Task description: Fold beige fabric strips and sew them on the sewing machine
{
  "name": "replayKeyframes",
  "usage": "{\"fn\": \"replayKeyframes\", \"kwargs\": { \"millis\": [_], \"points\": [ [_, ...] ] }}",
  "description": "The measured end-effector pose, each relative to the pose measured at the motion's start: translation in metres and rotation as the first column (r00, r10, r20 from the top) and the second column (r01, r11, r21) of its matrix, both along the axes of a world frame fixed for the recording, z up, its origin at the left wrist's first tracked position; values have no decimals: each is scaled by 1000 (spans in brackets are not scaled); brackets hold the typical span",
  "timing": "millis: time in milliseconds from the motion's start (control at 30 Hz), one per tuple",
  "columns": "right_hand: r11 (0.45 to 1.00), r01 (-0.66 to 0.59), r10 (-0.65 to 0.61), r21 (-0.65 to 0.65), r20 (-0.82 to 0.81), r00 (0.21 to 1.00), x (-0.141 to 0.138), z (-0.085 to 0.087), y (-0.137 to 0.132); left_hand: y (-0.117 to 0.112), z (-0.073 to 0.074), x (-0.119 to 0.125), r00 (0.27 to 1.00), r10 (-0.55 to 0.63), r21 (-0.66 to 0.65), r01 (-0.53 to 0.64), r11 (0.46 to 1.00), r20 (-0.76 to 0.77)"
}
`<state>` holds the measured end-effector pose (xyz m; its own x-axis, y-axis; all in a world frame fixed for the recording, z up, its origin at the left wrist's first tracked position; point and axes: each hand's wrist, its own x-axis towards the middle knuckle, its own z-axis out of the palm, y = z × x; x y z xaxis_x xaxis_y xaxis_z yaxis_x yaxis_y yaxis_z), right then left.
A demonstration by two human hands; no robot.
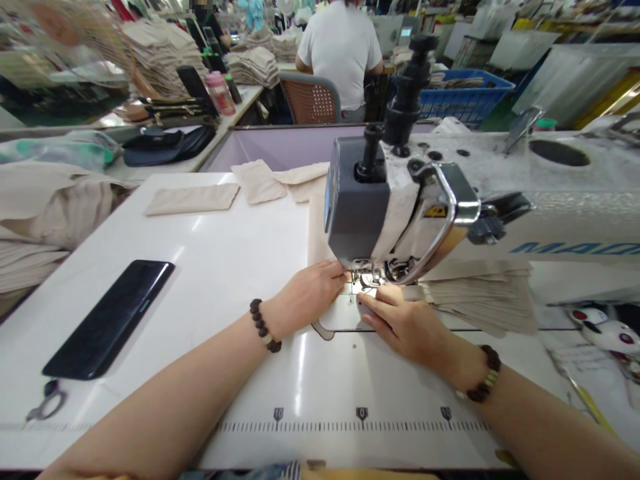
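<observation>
My left hand point(313, 293) is beside the needle area of a sewing machine point(357, 207), its fingers bent and pressed together. A beige fabric piece point(318, 233) runs behind those fingertips; what they pinch, if anything, is hidden. On the other side of the presser foot point(367, 275), my right hand point(413, 327) rests with fingers stretched over the metal needle plate point(345, 310), thumb apart. Just behind its knuckles a small beige fabric edge point(413, 292) shows. A fanned stack of beige fabric pieces point(483, 297) lies right of it, under the machine arm.
On the white table point(225, 267) are a black phone point(110, 317) and beige fabric strips point(193, 199). More beige fabric point(45, 207) is piled at the left edge. A panda-like item point(605, 330) lies right. Ahead, a person in a white shirt point(343, 53) sits near a blue basket point(460, 100).
</observation>
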<state>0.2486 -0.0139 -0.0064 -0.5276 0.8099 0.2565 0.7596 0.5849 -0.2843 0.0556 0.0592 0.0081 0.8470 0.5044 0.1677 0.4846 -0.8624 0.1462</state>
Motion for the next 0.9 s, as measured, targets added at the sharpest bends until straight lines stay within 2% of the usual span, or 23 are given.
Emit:
{"fn": "replayKeyframes", "kwargs": {
  "millis": [300,400,500,700,800,900],
  "points": [
    [1000,-10,9,-27,-27,1000,0,0,1,3,-1,2,999,31,-6,-31,999,11],
    [1000,-13,12,-18,-30,999,0,0,1,-3,4,2,996,63,6,-63,998,-55],
    [999,-43,44,22,-55,998,1,2,2,-19,13,1,984,89,30,-86,996,-153],
    [985,-163,167,54,-84,982,7,5,0,-50,16,0,960,-112,20,121,993,-256],
    [972,-229,231,44,-51,972,9,5,-2,-53,19,1,947,-151,-26,150,988,-284],
    [961,-277,277,21,-38,960,10,5,-5,-52,29,2,932,-175,-148,134,980,-316]
  ]
}}
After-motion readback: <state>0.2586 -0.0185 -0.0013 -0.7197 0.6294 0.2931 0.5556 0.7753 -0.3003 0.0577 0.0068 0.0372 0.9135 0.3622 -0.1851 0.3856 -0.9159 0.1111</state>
